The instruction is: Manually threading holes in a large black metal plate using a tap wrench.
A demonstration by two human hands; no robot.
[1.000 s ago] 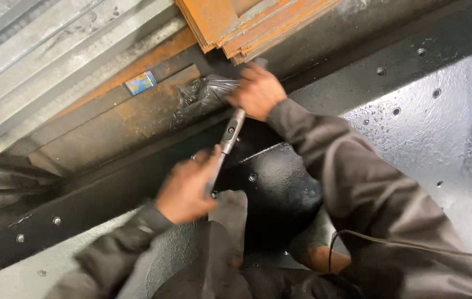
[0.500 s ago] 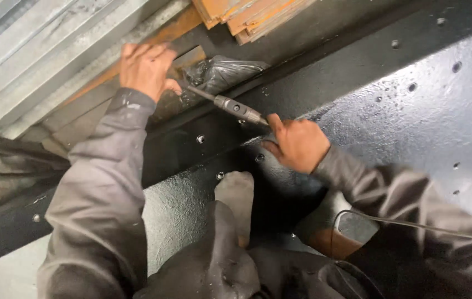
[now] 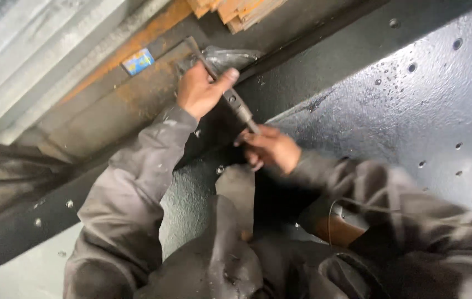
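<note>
A slim grey metal ratchet tool (image 3: 235,102) runs slantwise from the rusty beam down toward me. My left hand (image 3: 200,88) is wrapped around its upper part, thumb stretched along the shaft. My right hand (image 3: 269,148) holds the lower end of the handle, just above the black painted steel plate (image 3: 391,111). The tool's thin tip (image 3: 194,45) sticks out past my left hand, against the rusty beam (image 3: 114,105). A crumpled clear plastic bag (image 3: 230,56) lies behind the tool. Both arms wear dark grey sleeves.
Stacked orange-brown boards (image 3: 236,11) lie at the top. Corrugated grey metal sheet (image 3: 31,50) fills the upper left. A small blue sticker (image 3: 138,61) sits on the beam. The black plate has several bolt holes. A dark cable (image 3: 3,160) runs at the left; a thin wire (image 3: 358,207) crosses my right sleeve.
My left hand came down from the beam's edge and gripped the tool's upper shaft. My right hand stayed on the lower handle, and the tool turned steeper.
</note>
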